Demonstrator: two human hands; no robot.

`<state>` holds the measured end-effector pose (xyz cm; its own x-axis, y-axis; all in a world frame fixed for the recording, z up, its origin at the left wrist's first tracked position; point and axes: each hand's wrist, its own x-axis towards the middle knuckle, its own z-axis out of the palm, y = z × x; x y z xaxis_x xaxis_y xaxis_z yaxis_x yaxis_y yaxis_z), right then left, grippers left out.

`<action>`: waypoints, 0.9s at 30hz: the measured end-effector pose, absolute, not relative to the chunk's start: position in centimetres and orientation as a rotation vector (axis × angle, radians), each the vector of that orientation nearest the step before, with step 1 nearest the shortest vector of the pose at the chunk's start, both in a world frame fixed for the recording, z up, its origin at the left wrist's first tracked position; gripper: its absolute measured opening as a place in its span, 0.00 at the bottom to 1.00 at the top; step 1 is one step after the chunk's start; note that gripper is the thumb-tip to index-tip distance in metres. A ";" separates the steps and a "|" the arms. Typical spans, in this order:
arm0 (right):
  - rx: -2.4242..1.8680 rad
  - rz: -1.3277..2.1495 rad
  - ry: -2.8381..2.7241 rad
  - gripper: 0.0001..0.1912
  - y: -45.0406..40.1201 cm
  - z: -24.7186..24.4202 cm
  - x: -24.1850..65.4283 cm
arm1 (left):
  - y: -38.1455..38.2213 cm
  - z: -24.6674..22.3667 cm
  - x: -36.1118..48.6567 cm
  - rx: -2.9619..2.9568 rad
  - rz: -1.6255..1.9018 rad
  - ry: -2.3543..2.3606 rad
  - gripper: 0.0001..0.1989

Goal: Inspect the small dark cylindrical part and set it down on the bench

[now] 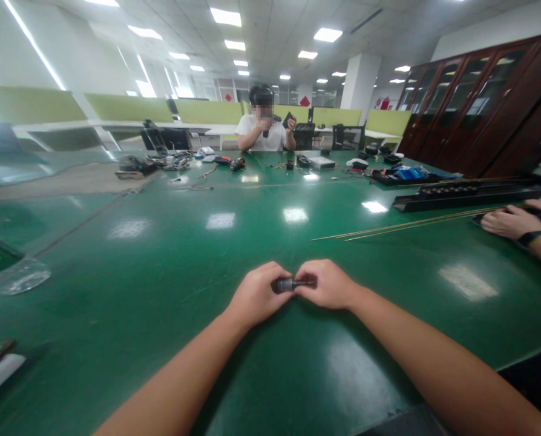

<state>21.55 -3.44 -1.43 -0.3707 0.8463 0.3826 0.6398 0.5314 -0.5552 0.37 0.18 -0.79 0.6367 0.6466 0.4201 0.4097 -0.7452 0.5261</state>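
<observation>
A small dark cylindrical object (285, 284) lies sideways between my two hands, low over the green table (234, 242). My left hand (258, 293) has its fingers wrapped round the left end of it. The right end, thinner and dark, is pinched by my right hand (327, 283). The fingertips of both hands nearly meet at the middle. What exactly the object is cannot be made out, since the fingers cover much of it.
Thin rods (365, 232) and a long black rail (461, 197) lie at the right, near another person's hands (513, 222). A clear bottle (23, 275) is at the left. Tools and parts (222, 160) line the far side, before a seated person (264, 130).
</observation>
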 end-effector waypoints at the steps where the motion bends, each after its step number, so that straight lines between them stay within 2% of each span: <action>1: -1.208 0.412 -2.133 0.03 -3.4 -1.4 21.6 | 0.2 -0.8 0.4 2.474 0.852 0.841 0.07; 27: -1.267 0.399 -2.131 0.03 -3.2 -1.4 22.3 | 0.5 -1.0 0.2 2.440 0.860 0.894 0.09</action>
<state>22.30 -3.23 -1.45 -0.3474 0.8680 0.3549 0.6805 0.4937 -0.5414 0.23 0.51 -0.98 0.6056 0.6825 0.4092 0.4354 -0.7146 0.5475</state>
